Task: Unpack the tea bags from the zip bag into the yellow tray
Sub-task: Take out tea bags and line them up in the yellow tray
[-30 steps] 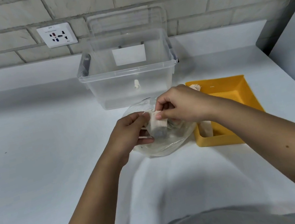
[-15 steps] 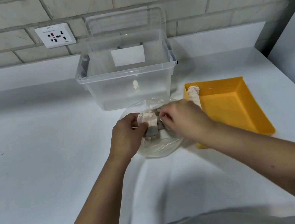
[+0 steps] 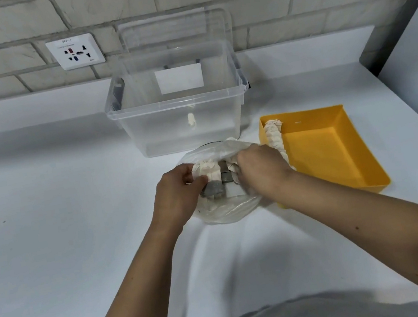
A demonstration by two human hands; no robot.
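A clear zip bag (image 3: 227, 208) lies on the white table in front of me, with pale tea bags (image 3: 209, 175) bunched at its mouth. My left hand (image 3: 178, 197) grips the bag's left side and a tea bag there. My right hand (image 3: 260, 169) reaches into the bag's mouth, its fingers curled round tea bags inside. The yellow tray (image 3: 340, 151) stands just right of the bag. A row of tea bags (image 3: 275, 135) lies along the tray's left wall.
A clear plastic storage box (image 3: 180, 113) stands behind the zip bag, its lid leaning on the brick wall. A wall socket (image 3: 75, 52) sits at the upper left. A grey panel rises at the right edge of the table.
My right hand has gone from the tray side back into the bag's mouth. The row of tea bags in the tray has come into view. My left hand stays on the bag.
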